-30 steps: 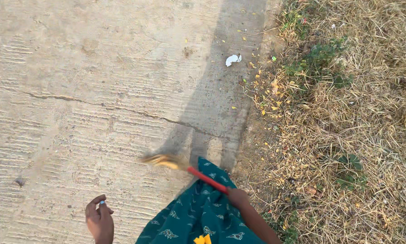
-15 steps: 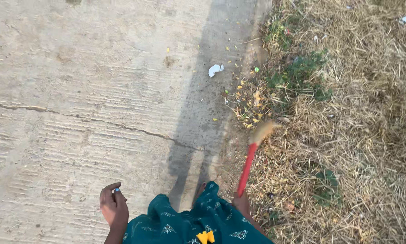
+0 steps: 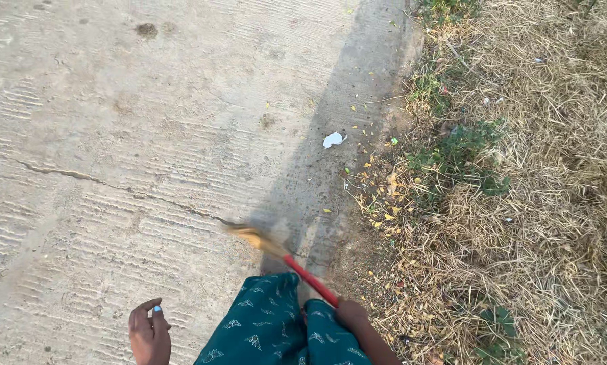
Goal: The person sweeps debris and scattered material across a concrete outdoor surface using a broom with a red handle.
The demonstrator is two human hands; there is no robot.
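left hand (image 3: 149,332): empty, fingers loosely curled, hung over the concrete well left of the broom; one blue-painted nail showed.
crack (image 3: 101,182): one, ran across the concrete slab (image 3: 114,101), its right end just left of the broom bristles.
broom (image 3: 297,265): one, red handle; straw bristles blurred, low over the slab.
change: half a second earlier the broom pointed right into the dry grass; it had swung back left over the slab, so the sweep stroke reset.
right hand (image 3: 351,313): fingers closed round the broom handle's lower end.
white scrap (image 3: 332,140): one, up and right of the broom.
yellow leaves (image 3: 378,196): many, uncounted, right of the broom at the dry grass (image 3: 533,203) edge.
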